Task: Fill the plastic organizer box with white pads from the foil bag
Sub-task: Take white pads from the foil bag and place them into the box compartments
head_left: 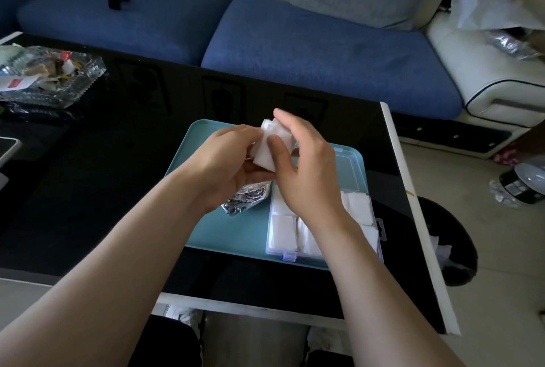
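Both hands, the left hand [227, 157] and right hand [303, 172], pinch a stack of white pads [269, 145] above the teal tray [236, 234], beside the organizer box [283, 248].

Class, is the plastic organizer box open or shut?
Open: the box has its clear lid lying back on the teal tray; white pads lie uncovered inside.

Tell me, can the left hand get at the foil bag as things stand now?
Probably not at once: the left hand grips the white pads together with the right hand. The foil bag lies on the tray right under it, nothing between, so after letting go the way looks free.
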`<state>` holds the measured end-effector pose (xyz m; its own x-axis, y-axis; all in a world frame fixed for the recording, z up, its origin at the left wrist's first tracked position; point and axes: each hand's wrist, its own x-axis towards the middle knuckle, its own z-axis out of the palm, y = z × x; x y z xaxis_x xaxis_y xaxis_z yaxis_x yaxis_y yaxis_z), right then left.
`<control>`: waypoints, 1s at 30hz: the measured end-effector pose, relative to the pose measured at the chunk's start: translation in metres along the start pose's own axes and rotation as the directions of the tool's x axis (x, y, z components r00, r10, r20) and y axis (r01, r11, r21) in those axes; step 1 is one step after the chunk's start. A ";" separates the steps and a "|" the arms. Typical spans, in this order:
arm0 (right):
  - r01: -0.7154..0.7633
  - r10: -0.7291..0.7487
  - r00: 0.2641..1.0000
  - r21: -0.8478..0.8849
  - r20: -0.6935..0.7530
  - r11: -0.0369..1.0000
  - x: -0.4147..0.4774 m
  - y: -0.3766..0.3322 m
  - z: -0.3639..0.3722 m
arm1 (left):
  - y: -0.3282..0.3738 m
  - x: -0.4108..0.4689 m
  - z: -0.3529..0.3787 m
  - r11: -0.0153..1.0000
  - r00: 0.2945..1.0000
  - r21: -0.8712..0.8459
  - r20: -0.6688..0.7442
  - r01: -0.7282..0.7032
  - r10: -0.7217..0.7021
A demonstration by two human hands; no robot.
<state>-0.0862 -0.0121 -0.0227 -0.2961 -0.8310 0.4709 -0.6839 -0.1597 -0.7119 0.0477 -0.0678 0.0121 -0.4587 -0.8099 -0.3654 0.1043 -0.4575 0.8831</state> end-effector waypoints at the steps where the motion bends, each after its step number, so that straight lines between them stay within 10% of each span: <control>1: -0.007 0.008 0.999 -0.022 0.048 1.000 -0.003 0.000 -0.005 | 0.000 -0.003 0.004 0.998 0.998 -0.052 0.042 0.043 -0.041; 15: -0.088 0.141 0.934 -0.172 0.329 0.981 -0.040 0.019 -0.062 | -0.024 -0.018 0.049 0.959 0.959 0.087 0.061 0.270 -0.275; 30: -0.259 0.240 0.942 0.050 0.233 0.965 -0.072 0.026 -0.076 | -0.047 -0.030 0.068 0.960 0.960 -0.004 -0.006 0.278 -0.278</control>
<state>-0.1336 0.0843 -0.0352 -0.2881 -0.9456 0.1512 -0.5498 0.0340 -0.8346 -0.0033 0.0031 0.0018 -0.4641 -0.6529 -0.5987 -0.0237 -0.6665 0.7452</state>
